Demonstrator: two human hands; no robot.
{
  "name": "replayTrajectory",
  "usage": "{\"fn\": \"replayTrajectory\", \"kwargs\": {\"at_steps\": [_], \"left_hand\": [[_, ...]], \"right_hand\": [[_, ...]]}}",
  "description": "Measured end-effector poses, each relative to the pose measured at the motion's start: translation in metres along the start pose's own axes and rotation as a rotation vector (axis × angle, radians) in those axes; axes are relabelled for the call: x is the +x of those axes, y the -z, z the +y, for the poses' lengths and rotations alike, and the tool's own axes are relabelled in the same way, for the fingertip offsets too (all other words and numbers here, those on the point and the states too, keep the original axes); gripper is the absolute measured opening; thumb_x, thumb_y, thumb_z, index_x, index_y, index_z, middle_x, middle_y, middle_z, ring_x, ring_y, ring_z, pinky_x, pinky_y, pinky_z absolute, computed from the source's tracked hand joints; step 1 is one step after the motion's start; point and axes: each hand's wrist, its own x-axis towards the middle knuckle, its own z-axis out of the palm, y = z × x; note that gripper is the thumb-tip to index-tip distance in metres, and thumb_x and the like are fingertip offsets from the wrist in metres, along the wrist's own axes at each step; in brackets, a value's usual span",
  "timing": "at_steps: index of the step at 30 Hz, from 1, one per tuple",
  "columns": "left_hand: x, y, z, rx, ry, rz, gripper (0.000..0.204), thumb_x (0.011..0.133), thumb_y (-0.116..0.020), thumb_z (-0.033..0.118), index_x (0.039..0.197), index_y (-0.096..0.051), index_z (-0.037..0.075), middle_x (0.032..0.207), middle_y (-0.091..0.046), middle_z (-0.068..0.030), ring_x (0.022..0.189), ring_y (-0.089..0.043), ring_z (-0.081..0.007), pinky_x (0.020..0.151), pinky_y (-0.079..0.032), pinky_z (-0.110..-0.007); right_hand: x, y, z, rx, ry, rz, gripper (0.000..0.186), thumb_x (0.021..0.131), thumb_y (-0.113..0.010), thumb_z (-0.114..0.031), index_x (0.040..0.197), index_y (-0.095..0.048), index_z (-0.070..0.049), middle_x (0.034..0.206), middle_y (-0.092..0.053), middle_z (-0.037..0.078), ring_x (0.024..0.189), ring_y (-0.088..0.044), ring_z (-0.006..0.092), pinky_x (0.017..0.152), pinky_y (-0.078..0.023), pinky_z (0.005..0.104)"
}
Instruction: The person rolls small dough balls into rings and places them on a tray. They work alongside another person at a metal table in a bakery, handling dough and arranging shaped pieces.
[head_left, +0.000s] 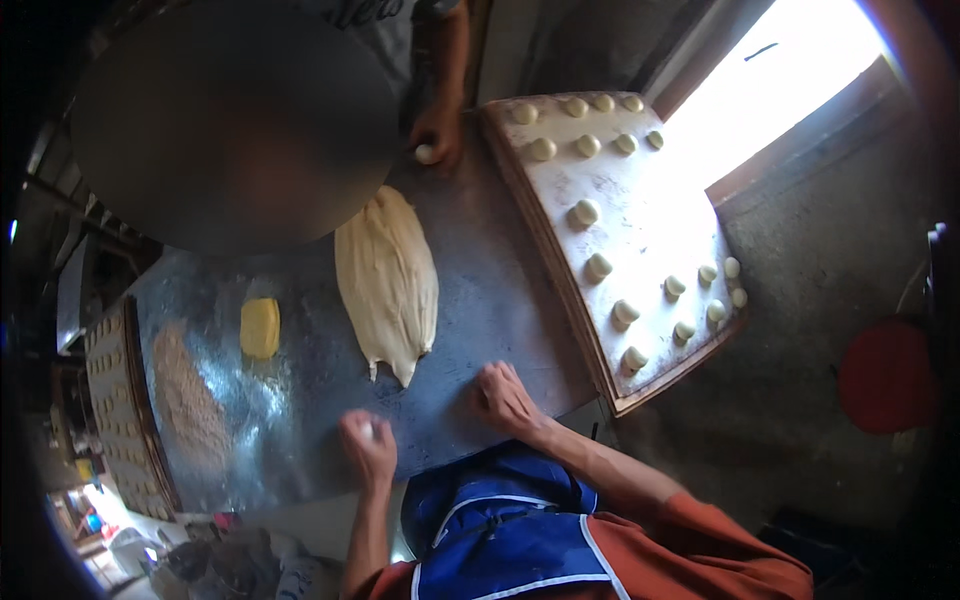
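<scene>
My left hand (369, 448) is curled closed just above the near edge of the metal table (300, 455). A small white piece of dough (368, 430) shows between its fingers. To its right, my right hand (510, 402) rests low over the tabletop with fingers curled under; whatever lies beneath them is hidden. Beyond both hands stretches a long, pale slab of dough (390, 285), its near end drawn into ragged points. Across the table another person's hand (440, 135) holds a small dough ball (424, 154).
On the right, a floured board (640, 200) carries several round dough balls (585, 212). A yellow block (260, 328) and a heap of flour-like powder (188, 395) lie to the left. Another board (150, 410) of dough pieces stands at the far left, and plastic bags (235, 565) below.
</scene>
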Motion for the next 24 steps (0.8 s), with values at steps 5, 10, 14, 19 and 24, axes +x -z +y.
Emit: {"fn": "replayTrajectory", "kwargs": {"at_steps": [5,10,14,19,24], "left_hand": [[0.011,0.03,-0.033,0.151,0.266,-0.051,0.02,0.091,-0.067,0.008,0.104,-0.053,0.001,0.097,-0.058,-0.018,0.091,-0.059,-0.038,0.081,-0.048,-0.047],[0.029,0.041,0.005,0.173,0.083,-0.246,0.023,0.082,-0.071,0.006,0.1,-0.058,0.003,0.105,-0.056,-0.0185,0.103,-0.056,-0.0389,0.09,-0.047,-0.047],[0.069,0.082,-0.012,0.171,-0.125,-0.794,0.02,0.067,-0.071,0.004,0.086,-0.065,0.003,0.104,-0.053,-0.0154,0.105,-0.056,-0.0359,0.09,-0.048,-0.046],[0.192,0.017,0.12,0.136,-0.547,-1.025,0.025,0.068,-0.076,0.002,0.092,-0.069,0.006,0.108,-0.055,-0.0154,0.106,-0.06,-0.0356,0.091,-0.052,-0.043],[0.303,-0.169,0.327,-0.469,-0.89,-0.422,0.068,0.072,-0.075,-0.007,0.136,-0.058,0.009,0.12,-0.063,-0.017,0.109,-0.064,-0.037,0.093,-0.054,-0.044]], "right_hand": [[0.015,0.033,0.045,-0.105,-0.062,0.124,0.017,0.083,-0.064,-0.005,0.091,-0.049,-0.003,0.082,-0.045,0.018,0.077,-0.05,0.0372,0.071,-0.043,0.046],[-0.04,0.03,0.032,0.117,-0.043,-0.118,0.017,0.087,-0.065,-0.013,0.094,-0.052,-0.005,0.092,-0.05,0.013,0.092,-0.054,0.0291,0.078,-0.043,0.0431],[-0.02,0.08,0.024,-0.215,-0.01,-0.149,0.018,0.087,-0.065,-0.015,0.099,-0.054,-0.005,0.094,-0.052,0.011,0.094,-0.054,0.0266,0.081,-0.045,0.0396],[-0.037,0.081,0.033,0.023,-0.062,-0.341,0.032,0.086,-0.069,-0.017,0.112,-0.059,-0.001,0.101,-0.055,0.012,0.097,-0.057,0.0297,0.086,-0.049,0.0394],[0.004,0.221,0.073,0.288,-0.294,0.199,0.053,0.08,-0.083,-0.011,0.125,-0.057,0.002,0.104,-0.062,0.015,0.093,-0.066,0.0306,0.077,-0.055,0.0382]]}}
